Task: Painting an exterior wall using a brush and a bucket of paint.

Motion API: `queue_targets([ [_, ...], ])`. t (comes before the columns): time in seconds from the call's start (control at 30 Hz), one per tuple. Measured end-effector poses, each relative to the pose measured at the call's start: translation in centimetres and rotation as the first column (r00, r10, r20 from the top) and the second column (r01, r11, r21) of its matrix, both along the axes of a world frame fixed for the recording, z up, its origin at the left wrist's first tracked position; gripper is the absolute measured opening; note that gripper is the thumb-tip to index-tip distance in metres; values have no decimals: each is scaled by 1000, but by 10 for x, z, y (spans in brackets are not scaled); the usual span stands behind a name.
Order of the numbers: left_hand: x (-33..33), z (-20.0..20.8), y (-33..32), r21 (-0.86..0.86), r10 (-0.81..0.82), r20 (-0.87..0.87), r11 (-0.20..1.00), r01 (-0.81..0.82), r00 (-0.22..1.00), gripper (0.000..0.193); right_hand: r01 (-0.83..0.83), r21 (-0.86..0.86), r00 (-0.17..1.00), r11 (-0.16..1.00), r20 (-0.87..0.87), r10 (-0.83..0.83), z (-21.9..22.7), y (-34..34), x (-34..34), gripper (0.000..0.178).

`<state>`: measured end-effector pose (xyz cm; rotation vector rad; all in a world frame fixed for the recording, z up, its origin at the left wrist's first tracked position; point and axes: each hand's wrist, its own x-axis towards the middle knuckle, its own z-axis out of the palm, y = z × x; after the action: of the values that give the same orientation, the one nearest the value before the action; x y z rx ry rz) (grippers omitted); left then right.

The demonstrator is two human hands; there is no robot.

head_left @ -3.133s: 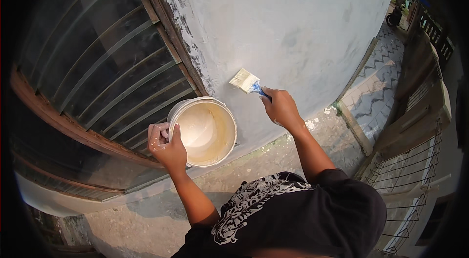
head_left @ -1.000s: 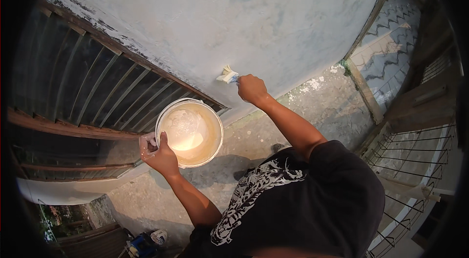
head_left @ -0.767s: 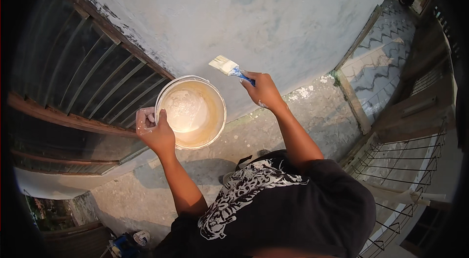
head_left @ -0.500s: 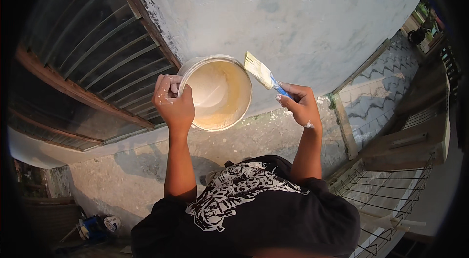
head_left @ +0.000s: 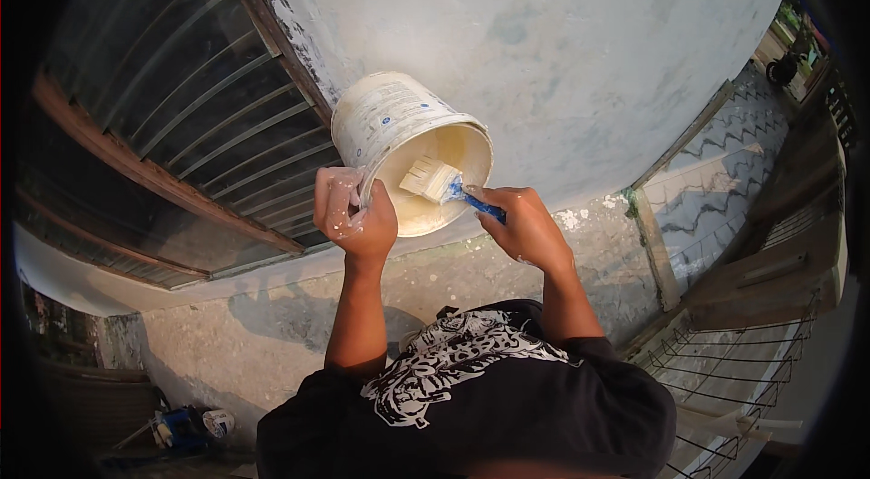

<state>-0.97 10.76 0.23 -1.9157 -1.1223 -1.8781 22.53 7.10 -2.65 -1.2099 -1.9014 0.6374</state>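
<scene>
My left hand [head_left: 356,214] grips the rim of a white paint bucket [head_left: 385,109] at its left side. The bucket is tilted, its mouth facing me, with cream paint coating the inside. My right hand [head_left: 528,223] is closed around the blue handle of a paintbrush [head_left: 435,182]. The brush's pale, paint-covered bristles are inside the bucket's mouth, pointing left. Whether they touch the inner wall I cannot tell. White paint specks both hands.
Ahead stands a pale, patchy wall [head_left: 580,53]. A window with metal bars [head_left: 217,107] and a wooden frame is at left. A wire rack [head_left: 734,361] stands at right, near a tiled floor [head_left: 707,198]. Blue and white items [head_left: 181,425] lie at lower left.
The bucket has tipped so its mouth turns toward me and its outer side shows. My right hand has brought the brush left and down, from beside the rim into the bucket.
</scene>
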Motion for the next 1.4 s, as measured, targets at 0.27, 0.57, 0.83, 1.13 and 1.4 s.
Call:
queue_targets([
  [0.27, 0, 7, 9, 69, 101, -15, 993, -99, 995, 15, 140, 112, 975, 984, 158, -157, 2, 20, -32, 31],
  [0.57, 10, 3, 19, 122, 73, -34, 990, -69, 997, 16, 169, 119, 938, 978, 285, -197, 15, 37, -39, 27],
  [0.83, 21, 17, 21, 77, 60, -77, 996, -54, 995, 16, 119, 89, 936, 989, 322, -142, 7, 50, -44, 22],
  [1.13, 15, 25, 24, -73, 58, 97, 996, -51, 994, 14, 106, 11, 982, 994, -158, -103, 22, 30, -14, 35],
  [1.4, 9, 42, 20, -282, 169, 95, 950, -137, 981, 13, -182, -370, 756, 911, -645, -111, 17, 29, 9, 31],
])
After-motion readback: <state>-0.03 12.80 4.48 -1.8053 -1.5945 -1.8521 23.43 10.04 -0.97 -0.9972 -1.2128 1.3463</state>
